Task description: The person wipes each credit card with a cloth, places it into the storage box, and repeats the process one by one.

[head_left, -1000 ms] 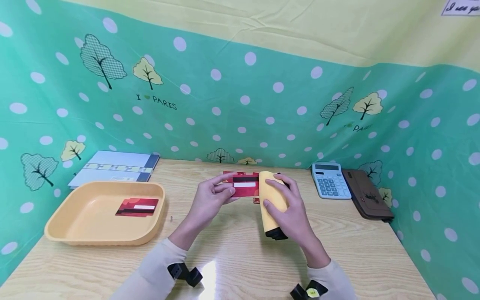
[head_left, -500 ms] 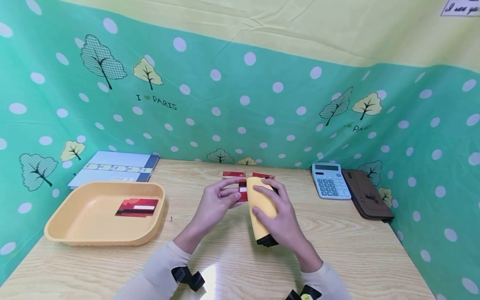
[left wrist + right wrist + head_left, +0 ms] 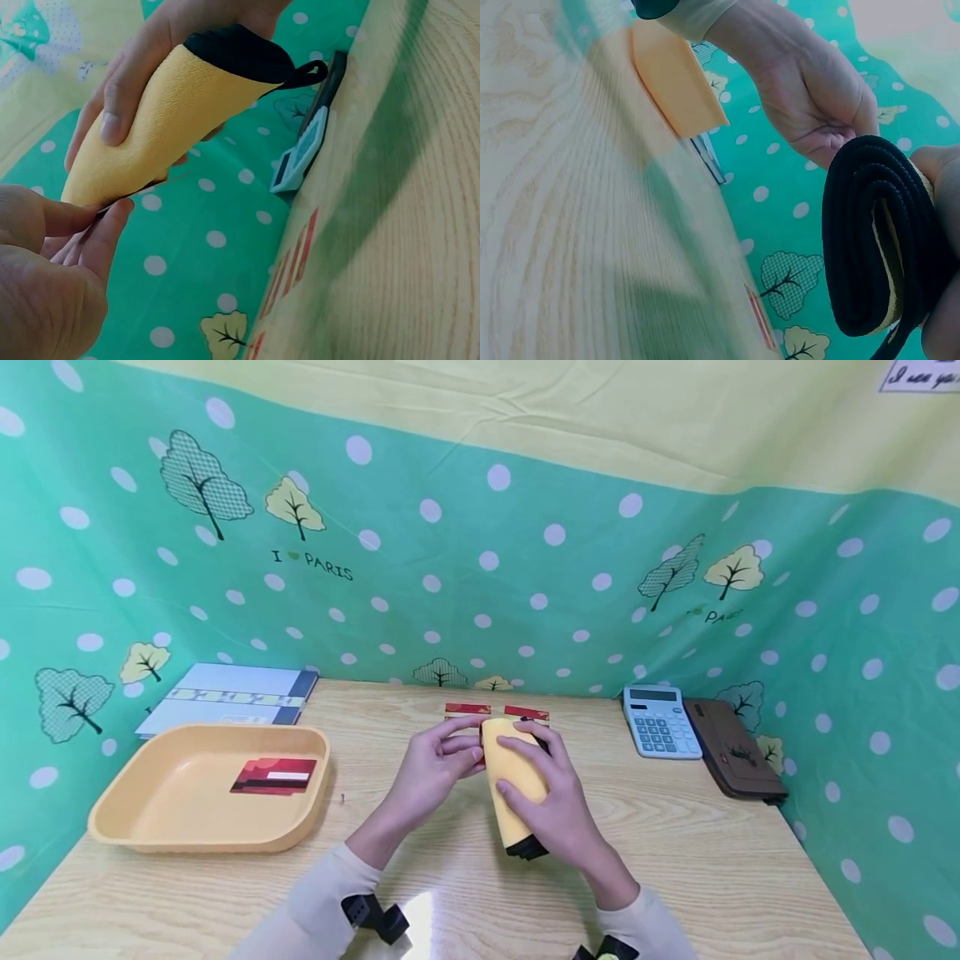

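My right hand (image 3: 551,789) grips a folded yellow cloth (image 3: 513,785) with black edging, held tilted above the table. In the left wrist view a small black loop sticks out from the cloth's dark end. My left hand (image 3: 435,764) pinches a red card at the cloth's left side; the cloth and fingers hide nearly all of it. Seen from the right wrist, the black-edged cloth (image 3: 855,247) is folded in several layers. Behind the hands, one red card (image 3: 468,708) and another red card (image 3: 527,712) lie flat on the table.
At left stands a yellow-orange tray (image 3: 206,843) with red cards (image 3: 272,777) overlapping in it. Behind it lies a pale blue notebook (image 3: 232,693). A blue calculator (image 3: 662,727) and a brown zipped case (image 3: 735,750) lie at the back right, near the patterned curtain (image 3: 555,593).
The cloth in my right hand has moved left and slightly nearer, covering the card's striped face that showed before. My left hand has shifted slightly right, still pinching the card.
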{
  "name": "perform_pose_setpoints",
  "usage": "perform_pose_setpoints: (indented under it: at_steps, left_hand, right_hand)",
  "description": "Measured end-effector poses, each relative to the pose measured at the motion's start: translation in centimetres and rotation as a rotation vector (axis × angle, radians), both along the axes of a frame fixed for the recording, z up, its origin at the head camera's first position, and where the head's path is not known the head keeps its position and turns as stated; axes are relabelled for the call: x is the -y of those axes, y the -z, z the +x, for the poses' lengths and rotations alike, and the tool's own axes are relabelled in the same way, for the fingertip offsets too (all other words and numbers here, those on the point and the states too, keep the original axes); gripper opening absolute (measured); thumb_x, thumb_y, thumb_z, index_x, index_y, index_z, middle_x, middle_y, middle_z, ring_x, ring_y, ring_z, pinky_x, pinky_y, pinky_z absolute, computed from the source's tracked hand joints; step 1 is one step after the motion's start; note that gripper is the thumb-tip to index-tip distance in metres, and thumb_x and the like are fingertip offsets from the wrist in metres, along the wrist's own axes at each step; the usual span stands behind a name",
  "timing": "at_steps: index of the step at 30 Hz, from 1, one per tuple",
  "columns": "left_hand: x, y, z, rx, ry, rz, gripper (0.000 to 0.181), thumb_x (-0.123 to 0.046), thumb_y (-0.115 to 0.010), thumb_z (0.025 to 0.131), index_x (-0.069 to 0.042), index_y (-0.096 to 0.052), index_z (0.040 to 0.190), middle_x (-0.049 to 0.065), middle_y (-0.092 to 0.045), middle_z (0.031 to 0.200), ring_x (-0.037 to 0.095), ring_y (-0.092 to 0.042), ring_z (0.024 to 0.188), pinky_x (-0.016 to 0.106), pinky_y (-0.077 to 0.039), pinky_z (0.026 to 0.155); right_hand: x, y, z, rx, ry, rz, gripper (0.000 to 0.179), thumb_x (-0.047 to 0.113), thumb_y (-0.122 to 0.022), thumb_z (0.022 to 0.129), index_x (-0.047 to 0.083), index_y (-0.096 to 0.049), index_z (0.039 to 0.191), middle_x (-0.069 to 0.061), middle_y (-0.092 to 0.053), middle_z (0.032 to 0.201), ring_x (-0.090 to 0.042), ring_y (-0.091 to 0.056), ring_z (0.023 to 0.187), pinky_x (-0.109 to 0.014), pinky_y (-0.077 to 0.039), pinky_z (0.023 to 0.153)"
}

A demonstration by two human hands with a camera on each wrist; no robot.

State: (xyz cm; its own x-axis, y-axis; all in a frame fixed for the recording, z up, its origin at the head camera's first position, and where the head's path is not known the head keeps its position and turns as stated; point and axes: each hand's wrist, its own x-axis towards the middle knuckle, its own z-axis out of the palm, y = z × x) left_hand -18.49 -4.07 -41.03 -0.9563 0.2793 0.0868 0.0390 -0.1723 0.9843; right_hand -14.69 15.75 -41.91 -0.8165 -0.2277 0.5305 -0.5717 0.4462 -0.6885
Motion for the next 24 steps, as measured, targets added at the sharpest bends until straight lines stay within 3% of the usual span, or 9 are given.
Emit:
perform_pose_setpoints:
  at_steps: [7, 14, 19, 24]
  left_hand:
    - [0.3, -0.5, -0.1, 0.035, 0.001, 0.044, 0.046, 0.01, -0.059, 0.098, -0.003, -0.059, 0.142, 0.029, -0.07, 0.126, 0.028, -0.075, 0.109, 0.041, -0.064, 0.094]
    - [0.7, -1.2, -0.1, 0.049, 0.001, 0.04, 0.046, 0.009, -0.06, 0.097, -0.005, -0.06, 0.14, 0.029, -0.07, 0.124, 0.03, -0.076, 0.106, 0.045, -0.063, 0.096]
    - [1.0, -1.5, -0.4, 0.04, 0.01, 0.039, 0.049, 0.01, -0.06, 0.096, -0.001, -0.057, 0.144, 0.031, -0.069, 0.124, 0.031, -0.075, 0.108, 0.041, -0.064, 0.094]
    - [1.6, -1.3, -0.9, 0.068, -0.02, 0.028, 0.049, 0.009, -0.061, 0.096, -0.003, -0.058, 0.143, 0.029, -0.071, 0.124, 0.024, -0.076, 0.103, 0.038, -0.065, 0.092]
  right_hand:
    - [-0.7, -0.5, -0.3, 0.003, 0.053, 0.007, 0.054, 0.006, -0.08, 0.089, 0.025, -0.065, 0.137, 0.002, -0.045, 0.154, -0.022, -0.052, 0.131, -0.023, -0.055, 0.087]
    - [-1.8, -1.1, -0.8, 0.032, 0.091, -0.032, 0.054, 0.006, -0.079, 0.089, 0.025, -0.066, 0.138, -0.001, -0.046, 0.154, -0.021, -0.056, 0.12, -0.022, -0.055, 0.085]
    - [-2.6, -1.4, -1.2, 0.063, 0.129, -0.042, 0.054, 0.007, -0.079, 0.09, 0.027, -0.065, 0.138, 0.0, -0.044, 0.154, -0.02, -0.055, 0.114, -0.022, -0.054, 0.081]
    - [-3.3, -1.5, -1.6, 0.087, 0.157, -0.034, 0.055, 0.007, -0.078, 0.09, 0.027, -0.064, 0.139, 0.001, -0.043, 0.155, -0.019, -0.051, 0.126, -0.019, -0.05, 0.087]
